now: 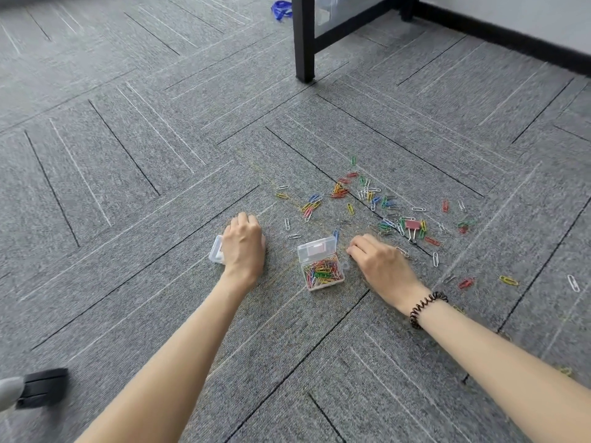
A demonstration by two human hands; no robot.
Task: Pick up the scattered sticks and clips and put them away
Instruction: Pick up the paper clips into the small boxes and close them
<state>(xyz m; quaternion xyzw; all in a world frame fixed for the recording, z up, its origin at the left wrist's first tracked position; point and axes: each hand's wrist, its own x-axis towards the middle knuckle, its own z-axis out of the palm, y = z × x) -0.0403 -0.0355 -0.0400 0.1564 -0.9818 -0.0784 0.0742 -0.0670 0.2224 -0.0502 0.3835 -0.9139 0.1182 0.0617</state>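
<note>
In the lower middle of the frame a small clear plastic box with its lid open (316, 251) sits on the grey carpet floor (160, 155), a heap of coloured wire paper clips (323, 273) inside it. To its left the left hand (243, 243) lies over a second small clear plastic box (216, 250); just right of it rests the right hand (380, 263). Loose coloured wire paper clips (367, 199) spread above and right of the open box, a pink metal binder clip (412, 226) among them. A black metal table leg (303, 36) stands at upper middle

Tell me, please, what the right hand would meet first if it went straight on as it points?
Probably the open lid of the clear box, just beyond the right hand's fingers; depth is unclear.
</note>
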